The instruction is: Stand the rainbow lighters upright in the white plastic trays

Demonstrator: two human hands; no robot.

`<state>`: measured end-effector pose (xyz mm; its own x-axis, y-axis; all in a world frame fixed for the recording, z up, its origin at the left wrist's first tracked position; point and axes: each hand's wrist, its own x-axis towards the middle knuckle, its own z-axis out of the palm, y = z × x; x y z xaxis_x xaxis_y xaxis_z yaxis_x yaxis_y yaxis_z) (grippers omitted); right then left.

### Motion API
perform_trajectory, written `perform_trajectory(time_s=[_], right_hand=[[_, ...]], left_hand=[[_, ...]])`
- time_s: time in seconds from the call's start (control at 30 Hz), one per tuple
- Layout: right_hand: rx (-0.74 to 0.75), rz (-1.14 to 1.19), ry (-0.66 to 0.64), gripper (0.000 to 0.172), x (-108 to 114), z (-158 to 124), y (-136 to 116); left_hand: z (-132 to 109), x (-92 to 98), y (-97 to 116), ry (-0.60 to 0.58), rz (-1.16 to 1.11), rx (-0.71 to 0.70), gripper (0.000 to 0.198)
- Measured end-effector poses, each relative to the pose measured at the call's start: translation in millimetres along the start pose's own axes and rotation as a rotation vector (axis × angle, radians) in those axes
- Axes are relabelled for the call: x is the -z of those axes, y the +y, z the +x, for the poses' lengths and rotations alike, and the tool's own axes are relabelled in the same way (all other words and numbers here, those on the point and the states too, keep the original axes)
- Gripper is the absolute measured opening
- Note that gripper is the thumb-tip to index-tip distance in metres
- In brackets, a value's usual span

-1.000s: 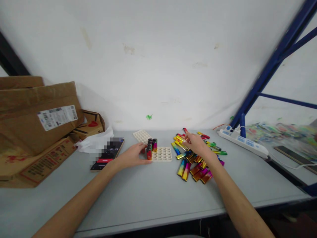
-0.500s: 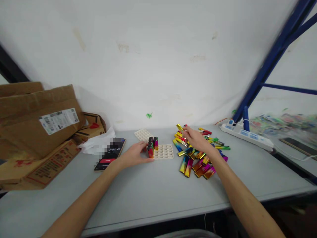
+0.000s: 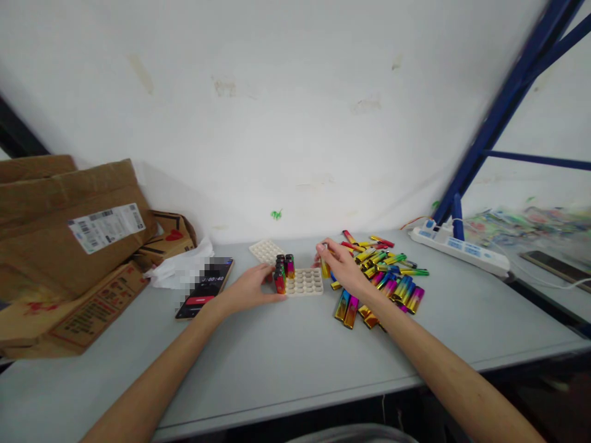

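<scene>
A white tray with round holes [image 3: 307, 282] lies on the grey table [image 3: 286, 363], with several upright lighters [image 3: 284, 271] standing in its left end. My left hand [image 3: 249, 289] rests against the tray's left side, fingers curled round it beside those lighters. My right hand [image 3: 341, 267] is just right of the tray, pinching a yellow lighter [image 3: 325, 266] held upright. A pile of colourful lighters [image 3: 385, 277] lies behind and to the right of that hand.
A second white tray [image 3: 265, 250] lies behind the first. A phone showing a timer [image 3: 205, 287] and white plastic [image 3: 182, 264] lie to the left, cardboard boxes [image 3: 69, 240] beyond them. A white power strip [image 3: 462, 253] and blue rack posts [image 3: 503, 104] stand at right.
My right hand has lifted a yellow lighter out of the pile and carried it left to the tray's right edge. My left hand has stayed at the tray.
</scene>
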<state>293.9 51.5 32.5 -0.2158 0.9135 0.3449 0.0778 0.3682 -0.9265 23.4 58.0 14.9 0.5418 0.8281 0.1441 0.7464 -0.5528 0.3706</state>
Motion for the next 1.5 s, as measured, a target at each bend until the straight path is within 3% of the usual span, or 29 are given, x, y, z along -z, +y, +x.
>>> perform_trajectory(time_s=[0.1, 0.17, 0.33, 0.43, 0.67, 0.87, 1.0, 1.17, 1.33, 1.5], right_hand=[[-0.067, 0.142, -0.145, 0.045, -7.2, -3.9, -0.9], [-0.092, 0.161, -0.173, 0.043, -12.6, -5.8, 1.0], [-0.001, -0.138, 0.018, 0.047, -26.5, -9.9, 10.0], [0.01, -0.325, 0.055, 0.047, -32.2, -13.4, 11.3], [0.008, -0.42, 0.055, 0.033, -35.5, -17.0, 6.9], [0.052, -0.442, 0.065, 0.039, -34.0, -16.4, 6.6], [0.116, -0.475, -0.036, 0.034, -28.7, -14.4, 6.3], [0.305, -0.618, -0.124, 0.034, -23.9, -12.2, 7.4], [0.274, -0.654, -0.089, 0.036, -23.8, -9.2, 12.1], [0.283, -0.728, -0.125, 0.027, -25.1, -5.0, 20.9]], left_hand=[[0.0, -0.4, -0.5, -0.015, 0.024, 0.018, 0.055], [0.0, -0.6, -0.6, -0.022, 0.04, 0.028, 0.057], [0.4, -0.1, 0.6, -0.007, 0.028, 0.019, 0.054], [0.7, 0.4, 1.2, 0.0, 0.01, 0.008, 0.053], [-0.1, -0.4, 0.6, 0.014, 0.012, 0.01, 0.053], [-0.9, -1.2, 0.0, 0.002, 0.003, 0.004, 0.054], [-0.6, -1.5, 0.4, -0.004, 0.022, 0.007, 0.057], [-0.5, -1.7, 1.0, -0.009, 0.021, -0.003, 0.055], [-0.1, -1.7, 0.7, -0.006, 0.013, 0.007, 0.056], [-0.6, -1.3, 0.8, -0.01, 0.013, 0.004, 0.056]])
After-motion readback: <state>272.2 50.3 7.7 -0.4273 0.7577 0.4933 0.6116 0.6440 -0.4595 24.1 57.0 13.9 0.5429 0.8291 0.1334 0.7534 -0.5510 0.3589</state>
